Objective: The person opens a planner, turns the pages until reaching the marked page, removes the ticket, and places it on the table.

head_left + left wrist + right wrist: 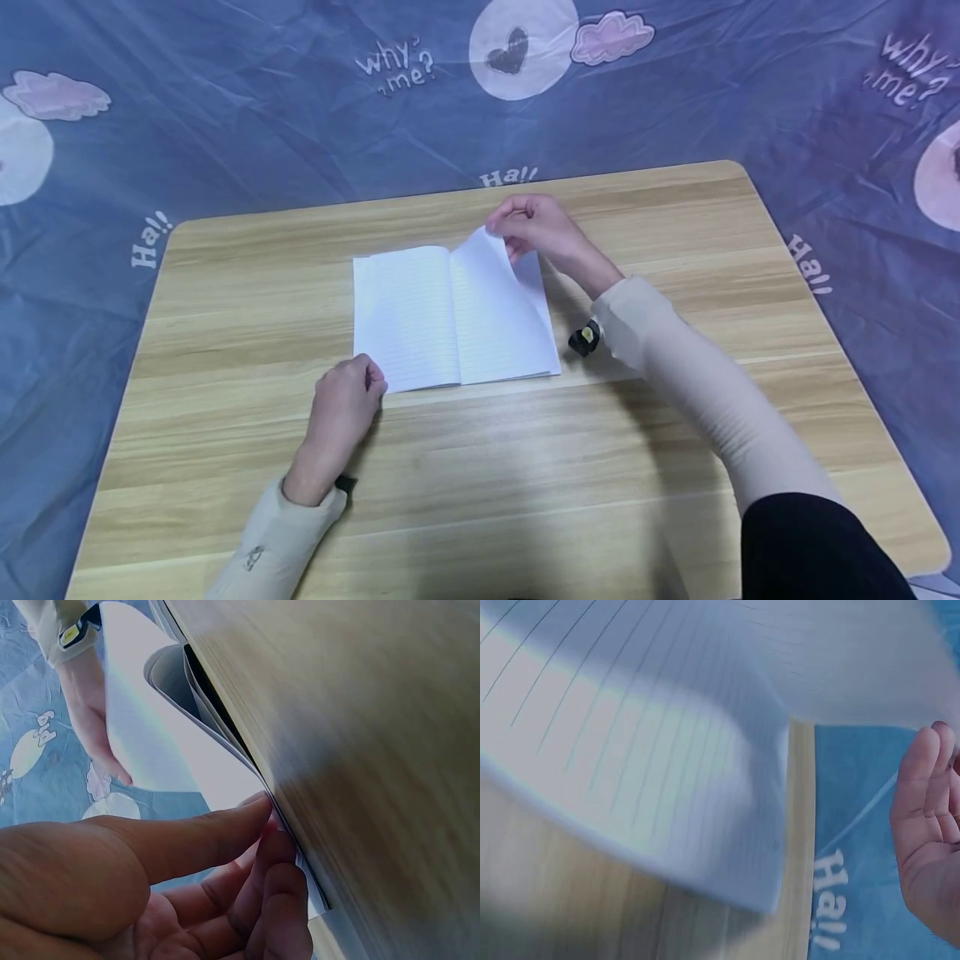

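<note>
An open notebook (405,317) with lined white pages lies on the wooden table. At its near left corner, my left hand (345,400) pinches the edge between thumb and fingers, seen close up in the left wrist view. My right hand (536,229) holds the far right corner of a right-hand page (487,275), which is lifted and bent up. Beneath that raised page, part of another sheet (534,279) shows. In the right wrist view, ruled lines (630,712) run across the notebook, and my right fingers (915,780) are at the page's edge.
The light wooden table (262,292) has rounded corners. Beyond its far edge hangs a blue cloth (262,100) printed with words and clouds. A small black strap device (585,337) sits at my right wrist.
</note>
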`<move>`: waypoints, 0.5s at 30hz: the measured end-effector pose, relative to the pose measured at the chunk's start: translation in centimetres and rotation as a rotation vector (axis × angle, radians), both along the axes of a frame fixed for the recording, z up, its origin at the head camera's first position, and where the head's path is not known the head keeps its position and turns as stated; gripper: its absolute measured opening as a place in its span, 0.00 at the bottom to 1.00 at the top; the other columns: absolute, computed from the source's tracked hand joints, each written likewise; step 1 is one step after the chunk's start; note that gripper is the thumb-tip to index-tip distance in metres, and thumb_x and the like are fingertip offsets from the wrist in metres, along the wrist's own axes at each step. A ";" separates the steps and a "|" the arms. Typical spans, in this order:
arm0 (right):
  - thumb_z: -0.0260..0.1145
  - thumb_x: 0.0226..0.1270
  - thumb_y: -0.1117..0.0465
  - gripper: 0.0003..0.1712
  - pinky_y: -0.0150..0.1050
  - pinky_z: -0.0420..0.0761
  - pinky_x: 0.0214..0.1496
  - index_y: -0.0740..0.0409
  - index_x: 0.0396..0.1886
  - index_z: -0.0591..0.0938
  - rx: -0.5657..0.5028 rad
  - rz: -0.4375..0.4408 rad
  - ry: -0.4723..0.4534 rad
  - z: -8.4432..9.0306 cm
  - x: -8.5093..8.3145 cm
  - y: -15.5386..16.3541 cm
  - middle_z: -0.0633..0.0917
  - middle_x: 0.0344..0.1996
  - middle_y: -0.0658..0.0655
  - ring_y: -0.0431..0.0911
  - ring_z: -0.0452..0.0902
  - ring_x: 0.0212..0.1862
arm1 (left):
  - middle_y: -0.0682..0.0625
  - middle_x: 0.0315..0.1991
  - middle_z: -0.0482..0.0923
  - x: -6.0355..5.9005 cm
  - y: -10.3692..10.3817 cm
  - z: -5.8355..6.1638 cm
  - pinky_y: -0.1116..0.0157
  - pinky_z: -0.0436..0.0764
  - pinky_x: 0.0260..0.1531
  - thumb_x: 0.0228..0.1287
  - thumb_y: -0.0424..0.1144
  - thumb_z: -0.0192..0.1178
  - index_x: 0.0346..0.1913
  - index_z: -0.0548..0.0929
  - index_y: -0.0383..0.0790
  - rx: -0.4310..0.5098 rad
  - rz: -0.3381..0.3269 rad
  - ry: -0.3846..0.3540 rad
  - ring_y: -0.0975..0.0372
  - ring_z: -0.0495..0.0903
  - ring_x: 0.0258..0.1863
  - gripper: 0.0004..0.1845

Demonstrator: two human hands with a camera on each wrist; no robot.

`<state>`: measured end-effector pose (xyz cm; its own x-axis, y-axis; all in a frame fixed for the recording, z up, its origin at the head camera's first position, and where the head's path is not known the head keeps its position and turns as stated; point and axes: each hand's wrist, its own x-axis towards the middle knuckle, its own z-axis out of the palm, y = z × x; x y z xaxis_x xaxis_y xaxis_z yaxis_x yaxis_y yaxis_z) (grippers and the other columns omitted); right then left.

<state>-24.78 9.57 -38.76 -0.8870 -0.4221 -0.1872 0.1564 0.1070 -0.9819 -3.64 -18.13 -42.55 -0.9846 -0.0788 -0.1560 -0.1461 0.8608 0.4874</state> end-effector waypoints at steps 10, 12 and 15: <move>0.66 0.69 0.69 0.04 0.39 0.85 0.28 0.66 0.41 0.83 -0.211 -0.077 -0.176 0.3 -0.3 -2.7 0.87 0.29 0.62 0.47 0.83 0.23 | 0.46 0.27 0.78 0.2 -0.1 0.2 0.52 0.77 0.34 0.63 0.30 0.66 0.30 0.81 0.37 0.006 -0.007 0.043 0.51 0.79 0.31 0.05; 0.65 0.70 0.70 0.03 0.39 0.84 0.27 0.67 0.41 0.82 -0.254 -0.089 -0.200 0.2 -0.3 -3.0 0.86 0.28 0.62 0.47 0.83 0.21 | 0.46 0.27 0.79 0.3 0.0 0.4 0.51 0.77 0.35 0.64 0.31 0.66 0.30 0.82 0.37 0.003 -0.007 0.106 0.51 0.80 0.31 0.06; 0.63 0.71 0.72 0.02 0.39 0.84 0.26 0.68 0.40 0.81 -0.304 -0.099 -0.225 0.1 -0.3 -3.3 0.86 0.27 0.63 0.48 0.83 0.21 | 0.46 0.25 0.79 0.5 0.5 1.0 0.52 0.77 0.32 0.65 0.33 0.67 0.32 0.84 0.34 0.027 -0.012 0.268 0.51 0.78 0.27 0.06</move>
<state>-25.06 6.26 -38.64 -0.8771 -0.4031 -0.2612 0.3663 -0.2097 -0.9066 -3.14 -17.59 -41.54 -0.9920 -0.0661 0.1080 0.0013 0.8477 0.5304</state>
